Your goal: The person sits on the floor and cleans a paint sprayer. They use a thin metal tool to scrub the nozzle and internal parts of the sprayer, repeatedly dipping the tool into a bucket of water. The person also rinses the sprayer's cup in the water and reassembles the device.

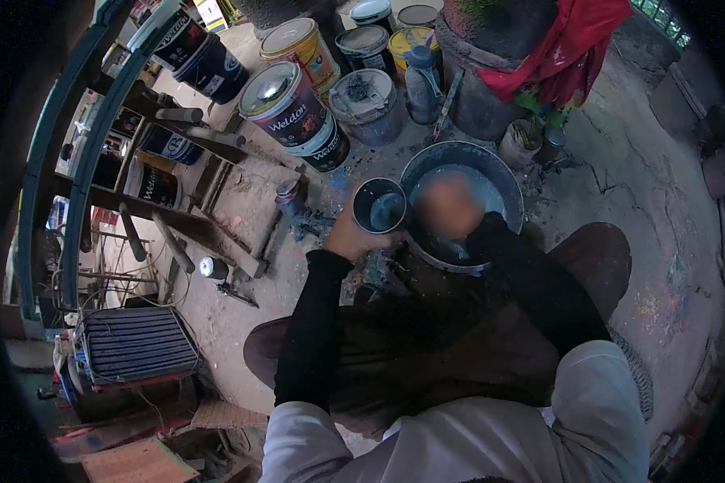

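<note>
My left hand (pixel 356 232) is closed around a metal cup (pixel 379 205), which holds some bluish-grey liquid and stands upright beside the basin's left rim. Over a round metal basin (pixel 515 181) of pale bluish liquid is my right hand (pixel 450 205), low inside the rim. That hand is blurred, so its fingers and anything in them cannot be made out. Dark sleeves cover both forearms. Left of the cup, a small spray gun with a cup (pixel 290 199) rests on the floor.
Weldon paint buckets (pixel 290 118), a lidded grey bucket (pixel 365 105) and a grey bottle (pixel 422 84) stand beyond the basin. A red cloth (pixel 556 54) hangs over a large drum. At left are a wooden frame (pixel 205 229), a small can (pixel 213 267) and a ribbed machine (pixel 139 344).
</note>
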A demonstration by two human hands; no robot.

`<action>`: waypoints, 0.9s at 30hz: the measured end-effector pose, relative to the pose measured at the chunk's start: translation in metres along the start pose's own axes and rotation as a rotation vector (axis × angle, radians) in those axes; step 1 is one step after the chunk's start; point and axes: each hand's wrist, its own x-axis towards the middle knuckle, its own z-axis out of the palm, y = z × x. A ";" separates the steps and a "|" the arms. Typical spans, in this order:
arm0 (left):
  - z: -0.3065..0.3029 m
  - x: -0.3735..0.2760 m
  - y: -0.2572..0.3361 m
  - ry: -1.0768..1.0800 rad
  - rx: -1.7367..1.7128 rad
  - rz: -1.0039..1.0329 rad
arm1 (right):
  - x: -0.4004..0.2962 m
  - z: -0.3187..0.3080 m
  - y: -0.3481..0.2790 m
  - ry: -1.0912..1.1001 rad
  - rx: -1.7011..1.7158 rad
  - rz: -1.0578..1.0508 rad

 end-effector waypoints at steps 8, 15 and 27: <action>0.002 0.001 -0.017 0.024 0.025 0.015 | -0.003 0.010 0.001 -0.107 0.030 0.032; 0.002 0.002 -0.011 0.026 0.072 0.019 | -0.001 0.001 -0.001 -0.058 0.123 0.072; 0.004 -0.002 0.007 0.018 0.101 0.053 | -0.053 -0.113 0.051 0.013 -0.184 0.268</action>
